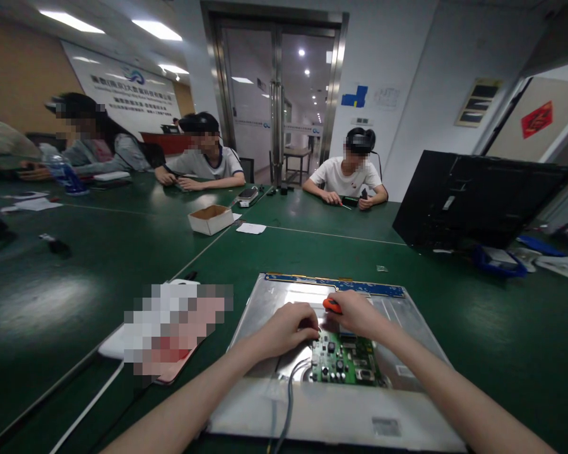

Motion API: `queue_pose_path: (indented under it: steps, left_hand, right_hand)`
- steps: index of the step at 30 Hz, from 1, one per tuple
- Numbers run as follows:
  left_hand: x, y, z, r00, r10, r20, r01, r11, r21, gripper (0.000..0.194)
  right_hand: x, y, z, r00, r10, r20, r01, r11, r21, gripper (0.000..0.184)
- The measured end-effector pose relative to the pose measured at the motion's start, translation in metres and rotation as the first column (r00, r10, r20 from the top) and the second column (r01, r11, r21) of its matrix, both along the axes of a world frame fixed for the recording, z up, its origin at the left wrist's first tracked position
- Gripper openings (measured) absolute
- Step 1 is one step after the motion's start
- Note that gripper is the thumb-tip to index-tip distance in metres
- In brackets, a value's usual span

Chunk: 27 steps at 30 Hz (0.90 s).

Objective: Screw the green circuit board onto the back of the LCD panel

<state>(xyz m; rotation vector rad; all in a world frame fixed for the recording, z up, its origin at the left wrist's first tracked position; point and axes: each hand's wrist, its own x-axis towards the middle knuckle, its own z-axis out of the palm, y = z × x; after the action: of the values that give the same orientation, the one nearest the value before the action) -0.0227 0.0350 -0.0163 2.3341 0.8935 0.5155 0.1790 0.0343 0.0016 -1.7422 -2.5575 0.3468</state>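
Note:
A flat silver metal panel (274, 302), the back of a screen, lies on the green table in front of me. A green circuit board (345, 362) sits on its middle. My right hand (360, 313) is closed round an orange-handled screwdriver (332, 306), held just above the board's far edge. My left hand (286, 328) is curled with its fingertips pressing on the panel beside the board's left corner. Grey cables (289, 391) run from the board toward me.
A blurred flat object (175, 328) lies left of the panel. A black monitor shell (473, 198) stands at the right. A small cardboard box (211, 219) and paper sit mid-table. Three people sit across the table (99, 265), working with their own hands.

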Motion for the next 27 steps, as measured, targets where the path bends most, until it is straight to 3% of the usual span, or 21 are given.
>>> queue_pose_path:
  steps: [3, 7, 12, 17, 27]
  left_hand:
    - [-0.001, -0.001, 0.002, 1.0, -0.003, -0.002, 0.003, 1.0, 0.009, 0.005]
    - [-0.002, -0.002, 0.004, 1.0, 0.004, 0.007, -0.004, 1.0, -0.001, 0.005]
    - [0.0, 0.001, 0.0, 0.999, 0.039, 0.01, -0.039, 0.999, -0.007, 0.006]
    - [0.005, 0.006, -0.004, 0.997, 0.075, 0.007, -0.075, 0.997, 0.019, 0.009]
    - [0.007, 0.013, -0.006, 0.995, 0.098, -0.029, -0.095, 0.992, 0.077, 0.012]
  right_hand:
    - [0.008, -0.009, 0.007, 0.999, -0.02, -0.042, 0.023, 0.998, 0.051, 0.01]
    - [0.033, -0.033, 0.017, 0.993, -0.054, -0.103, 0.064, 0.994, 0.094, 0.009]
    - [0.061, -0.079, 0.019, 0.989, -0.065, -0.13, 0.061, 0.997, -0.038, 0.012]
    - [0.063, -0.115, 0.015, 0.971, -0.111, -0.213, 0.068, 0.977, -0.2, 0.01]
    - [0.057, -0.121, -0.003, 0.975, -0.109, -0.192, 0.081, 0.986, -0.147, 0.01]
